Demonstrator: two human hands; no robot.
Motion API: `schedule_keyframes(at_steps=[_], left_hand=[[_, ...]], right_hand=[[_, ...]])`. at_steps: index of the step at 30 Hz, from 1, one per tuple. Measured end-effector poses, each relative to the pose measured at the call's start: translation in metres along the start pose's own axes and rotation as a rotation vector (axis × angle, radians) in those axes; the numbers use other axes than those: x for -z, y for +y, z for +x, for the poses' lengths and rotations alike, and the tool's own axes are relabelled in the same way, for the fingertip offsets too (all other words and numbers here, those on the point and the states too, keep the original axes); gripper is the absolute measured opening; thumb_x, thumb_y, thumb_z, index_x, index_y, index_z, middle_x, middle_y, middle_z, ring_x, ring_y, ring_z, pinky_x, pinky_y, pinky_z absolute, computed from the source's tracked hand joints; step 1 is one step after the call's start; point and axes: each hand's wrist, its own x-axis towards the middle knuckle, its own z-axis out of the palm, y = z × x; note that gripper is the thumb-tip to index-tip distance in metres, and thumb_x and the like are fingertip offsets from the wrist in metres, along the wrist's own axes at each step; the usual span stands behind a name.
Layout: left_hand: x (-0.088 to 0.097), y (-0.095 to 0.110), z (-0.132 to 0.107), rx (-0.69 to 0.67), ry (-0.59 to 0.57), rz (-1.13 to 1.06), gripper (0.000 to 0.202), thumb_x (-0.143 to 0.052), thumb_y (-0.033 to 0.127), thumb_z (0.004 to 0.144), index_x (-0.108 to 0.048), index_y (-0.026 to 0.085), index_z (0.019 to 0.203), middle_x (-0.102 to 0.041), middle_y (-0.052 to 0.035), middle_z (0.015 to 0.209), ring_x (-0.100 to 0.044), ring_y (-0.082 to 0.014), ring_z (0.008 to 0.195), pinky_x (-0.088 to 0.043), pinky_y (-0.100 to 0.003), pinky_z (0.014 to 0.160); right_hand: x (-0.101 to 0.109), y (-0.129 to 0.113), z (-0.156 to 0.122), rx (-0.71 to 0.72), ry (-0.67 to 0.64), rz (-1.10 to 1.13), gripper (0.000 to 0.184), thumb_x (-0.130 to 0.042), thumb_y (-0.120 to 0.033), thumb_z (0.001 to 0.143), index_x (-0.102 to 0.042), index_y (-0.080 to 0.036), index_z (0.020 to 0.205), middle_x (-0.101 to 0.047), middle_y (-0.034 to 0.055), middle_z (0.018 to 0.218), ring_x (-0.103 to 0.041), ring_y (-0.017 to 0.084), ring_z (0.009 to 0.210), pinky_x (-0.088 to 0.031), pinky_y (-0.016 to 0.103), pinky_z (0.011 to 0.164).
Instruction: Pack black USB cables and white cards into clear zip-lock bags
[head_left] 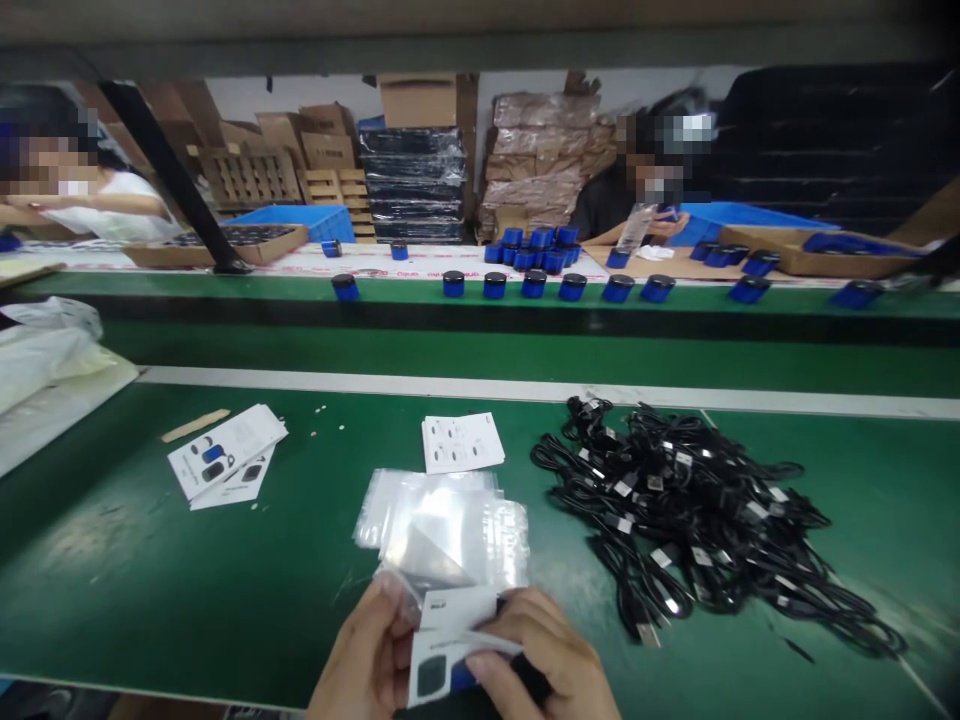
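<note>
At six o'clock, the left hand pinches a thin, clear plastic bag; rectangular, white, printed paper leaflets are gripped in the right hand. Misaligned leaflet corners could catch the limp film, creasing paper or tearing plastic.

Kinda cluttered back there: wooden pallets, cardboard boxes and plastic-wrapped stacks are piled before a white wall; the green tabletop is crossed by a white strip.

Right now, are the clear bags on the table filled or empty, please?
Apparently empty: the clear bags lie flat and overlapping, no contents visible.
</note>
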Motion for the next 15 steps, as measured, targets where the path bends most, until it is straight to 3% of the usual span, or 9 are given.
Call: schedule_keyframes(at_steps=[2,3,6,10,13,15], left_hand=[[0.0,-0.001,-0.005,0.068,0.121,-0.067,0.025,-0.056,0.044,0.083,-0.06,0.021,0.091,-0.068,0.0015,0.062,-0.065,-0.0172,0.051,-0.05,-0.025,0.043],[0.0,-0.001,-0.008,0.03,0.204,-0.037,0.027,-0.057,0.044,0.082,-0.059,0.021,0.096,-0.069,0.0016,0.067,-0.065,-0.0171,0.053,-0.051,-0.026,0.046],[-0.001,0.001,-0.014,-0.243,0.35,0.201,0.026,-0.062,0.046,0.077,-0.061,0.023,0.089,-0.068,0.0024,0.074,-0.063,-0.0175,0.063,-0.052,-0.025,0.056],[-0.001,0.007,-0.013,-0.575,0.328,0.456,0.037,-0.053,0.056,0.081,-0.054,0.023,0.065,-0.052,0.0063,0.055,-0.048,-0.0135,0.052,-0.041,-0.022,0.051],[-0.003,0.011,-0.012,-0.635,0.393,0.512,0.04,-0.047,0.055,0.086,-0.051,0.023,0.063,-0.045,0.0075,0.052,-0.043,-0.0123,0.049,-0.035,-0.022,0.049],[-0.004,0.011,-0.013,-0.639,0.428,0.528,0.036,-0.045,0.049,0.088,-0.05,0.024,0.063,-0.044,0.0078,0.052,-0.042,-0.0125,0.05,-0.033,-0.023,0.049]], right_hand=[[-0.008,-0.005,0.0,-0.045,0.067,-0.04,0.007,-0.063,-0.017,0.082,-0.068,-0.022,0.079,-0.069,0.0005,0.07,-0.062,0.018,0.069,-0.049,0.029,0.062],[-0.012,-0.007,0.001,-0.049,0.099,-0.044,0.007,-0.063,-0.017,0.081,-0.068,-0.021,0.079,-0.068,0.0008,0.07,-0.062,0.019,0.068,-0.048,0.029,0.062],[-0.025,-0.013,0.001,-0.01,0.174,0.017,0.009,-0.062,-0.013,0.079,-0.067,-0.021,0.078,-0.067,0.0006,0.069,-0.059,0.017,0.066,-0.048,0.027,0.06],[-0.037,-0.018,-0.003,0.01,0.252,0.079,0.017,-0.064,-0.01,0.075,-0.066,-0.023,0.084,-0.063,0.0006,0.073,-0.058,0.017,0.065,-0.048,0.025,0.059],[-0.042,-0.02,-0.011,-0.187,0.354,0.149,0.047,-0.072,-0.011,0.064,-0.06,-0.024,0.107,-0.064,0.007,0.098,-0.061,0.018,0.069,-0.052,0.027,0.059],[-0.046,-0.02,-0.016,-0.365,0.262,0.299,0.059,-0.075,-0.015,0.061,-0.057,-0.023,0.116,-0.067,0.0075,0.097,-0.062,0.017,0.062,-0.05,0.024,0.051]])
